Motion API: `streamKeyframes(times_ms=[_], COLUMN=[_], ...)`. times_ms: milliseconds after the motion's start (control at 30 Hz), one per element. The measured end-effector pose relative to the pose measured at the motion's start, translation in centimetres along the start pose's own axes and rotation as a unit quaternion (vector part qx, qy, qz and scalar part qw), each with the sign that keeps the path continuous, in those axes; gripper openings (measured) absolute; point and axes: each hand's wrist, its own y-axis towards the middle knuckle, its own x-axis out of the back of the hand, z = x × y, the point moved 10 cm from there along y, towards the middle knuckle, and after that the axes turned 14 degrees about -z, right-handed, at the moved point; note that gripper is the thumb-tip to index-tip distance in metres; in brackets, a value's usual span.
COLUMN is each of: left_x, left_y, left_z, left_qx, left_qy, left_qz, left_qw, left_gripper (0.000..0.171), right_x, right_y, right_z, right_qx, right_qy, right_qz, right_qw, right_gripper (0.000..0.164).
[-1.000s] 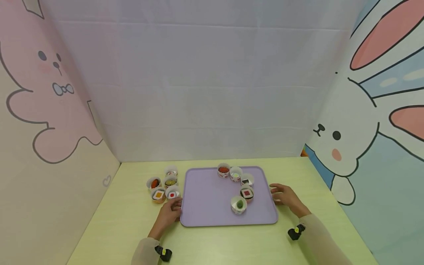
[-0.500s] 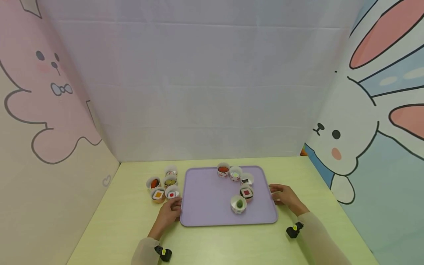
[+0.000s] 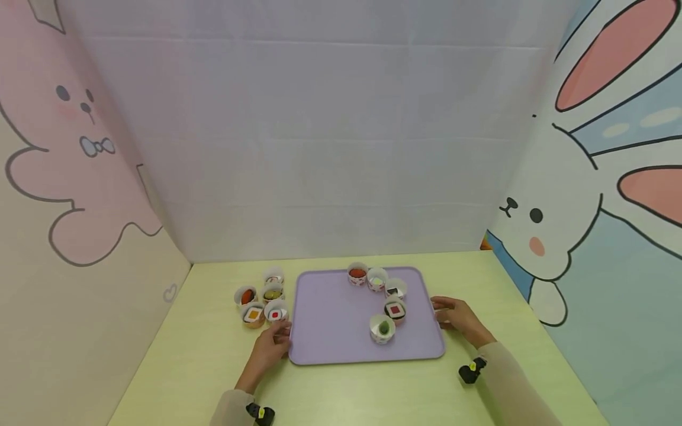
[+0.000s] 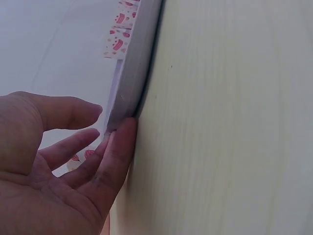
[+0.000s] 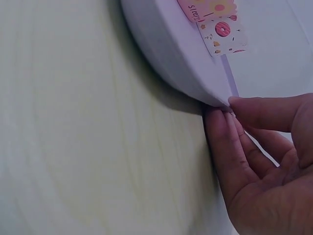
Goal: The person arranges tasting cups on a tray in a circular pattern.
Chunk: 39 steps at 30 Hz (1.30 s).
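In the head view a lilac tray [image 3: 330,331] lies on the table between both hands. My left hand [image 3: 270,346] is at its left edge; the left wrist view shows fingertips [image 4: 122,129] touching the tray's outer side, the thumb slightly apart from the rim. My right hand [image 3: 460,316] pinches the right edge, thumb [image 5: 264,112] at the rim and fingers at its underside. Several small paper cups stand on the tray's right half, among them a cup with a green piece [image 3: 382,330], one with a white-and-red square [image 3: 395,311] and one with red filling [image 3: 357,275].
Several more food cups [image 3: 273,293] cluster on the pale wooden table [image 3: 341,396] left of the tray, one close to my left fingers. A white backdrop [image 3: 330,148] rises behind; rabbit-printed panels [image 3: 565,236] flank both sides. A small black camera sits on each wrist.
The view shifts very slightly. Both hands stay at the tray's edges, and the tray and cups keep their places.
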Motion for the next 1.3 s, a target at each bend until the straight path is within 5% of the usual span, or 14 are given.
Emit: streamKeyframes(times_ms=[267,633,933,1300], left_x=[1.1,3.7,7.6,11.3], left_y=[-1.2,-1.6,-2.0,-0.7], left_z=[-1.2,-5.0,-7.0,-4.1], left_qx=[0.008,-0.072,-0.112,-0.101], left_qy=[-0.012,0.014,-0.053,-0.042], left_qz=[-0.005,-0.041,-0.108,-0.162], left_qw=[0.9999,0.9965,0.9863,0.9807], left_gripper=[0.042,0.045,0.045,0.059], right_x=[-0.1,-0.2,-0.1,-0.2], right_y=[0.1,0.2,0.0,0.0], right_z=[-0.3,-0.4,0.2,0.0], right_qx=[-0.002,0.007,0.013,0.012], right_qy=[0.002,0.001,0.006,0.006], right_qz=[-0.001,0.004,0.009,0.011], right_qw=[1.0,1.0,1.0,1.0], right_gripper=[0.055,0.055,0.055,0.055])
